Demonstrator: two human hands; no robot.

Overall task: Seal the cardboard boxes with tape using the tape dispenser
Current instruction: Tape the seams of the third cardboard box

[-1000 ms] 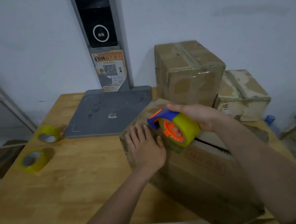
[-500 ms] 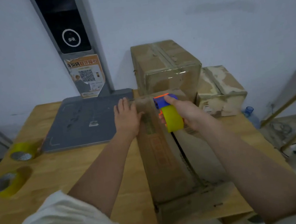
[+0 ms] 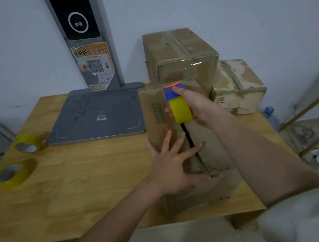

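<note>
A long cardboard box (image 3: 215, 154) lies on the wooden table (image 3: 81, 184), its top flaps meeting at a dark centre seam. My right hand (image 3: 194, 102) grips a tape dispenser (image 3: 178, 104) with a blue and orange body and a yellow tape roll, set on the seam near the box's far end. My left hand (image 3: 174, 163) lies flat with fingers spread on the near half of the box top, just left of the seam.
Two taped cardboard boxes (image 3: 180, 55) (image 3: 237, 86) stand at the back right against the wall. A grey scale platform (image 3: 97, 114) with an upright post sits at the back. Two yellow tape rolls (image 3: 27, 142) (image 3: 11, 174) lie at the table's left edge.
The box now points straight away from me. My left hand has slid from the far left corner back to the near half of the top. The dispenser stays at the far end.
</note>
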